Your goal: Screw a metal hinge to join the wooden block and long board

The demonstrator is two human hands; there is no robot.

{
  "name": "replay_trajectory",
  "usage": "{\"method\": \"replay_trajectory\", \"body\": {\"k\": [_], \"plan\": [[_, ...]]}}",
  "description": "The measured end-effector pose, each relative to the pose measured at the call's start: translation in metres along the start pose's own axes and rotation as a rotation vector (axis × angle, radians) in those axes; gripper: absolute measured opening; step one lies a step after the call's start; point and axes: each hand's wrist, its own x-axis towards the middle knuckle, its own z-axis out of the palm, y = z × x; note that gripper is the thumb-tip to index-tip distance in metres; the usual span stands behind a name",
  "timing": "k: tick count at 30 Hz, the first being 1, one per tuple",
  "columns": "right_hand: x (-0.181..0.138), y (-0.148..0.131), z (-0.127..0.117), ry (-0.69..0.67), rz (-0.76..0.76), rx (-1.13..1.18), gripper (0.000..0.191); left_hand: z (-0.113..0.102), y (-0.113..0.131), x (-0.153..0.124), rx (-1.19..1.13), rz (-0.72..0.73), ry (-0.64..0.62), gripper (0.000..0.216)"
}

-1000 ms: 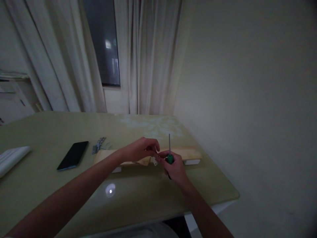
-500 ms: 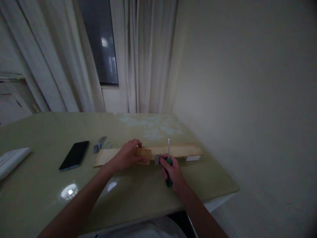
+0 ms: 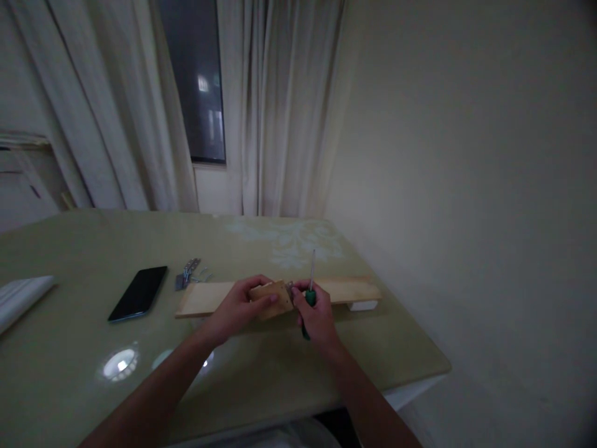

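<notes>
Shifted left since before, the right hand (image 3: 318,314) clenches the green screwdriver (image 3: 308,297), shaft pointing far, just right of the small wood block (image 3: 270,300); the left hand (image 3: 237,307) grips that block atop the left-right plank (image 3: 347,289).

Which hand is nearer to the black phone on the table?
Left. The left hand grips the wood block, right of the phone; the right hand, holding the screwdriver, is farther right.

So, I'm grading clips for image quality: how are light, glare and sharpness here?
Head view: dim overall, with a dark window. Two lamp glare spots on the glossy table. The left hand on the block and the right hand around the screwdriver are reasonably sharp. The edges bow, the curtains lean, and the bottom-right corner is vignetted.
</notes>
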Motion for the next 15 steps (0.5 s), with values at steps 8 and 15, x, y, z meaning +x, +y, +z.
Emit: {"method": "replay_trajectory", "body": {"k": [8, 15], "plan": [[0.001, -0.007, 0.001, 0.048, -0.187, -0.142, 0.033, 0.008, -0.001, -0.001, -0.054, 0.046, 0.060, 0.042], [0.003, -0.010, -0.004, 0.111, -0.382, -0.309, 0.022, 0.012, -0.003, 0.000, -0.102, 0.035, 0.087, 0.041]]}}
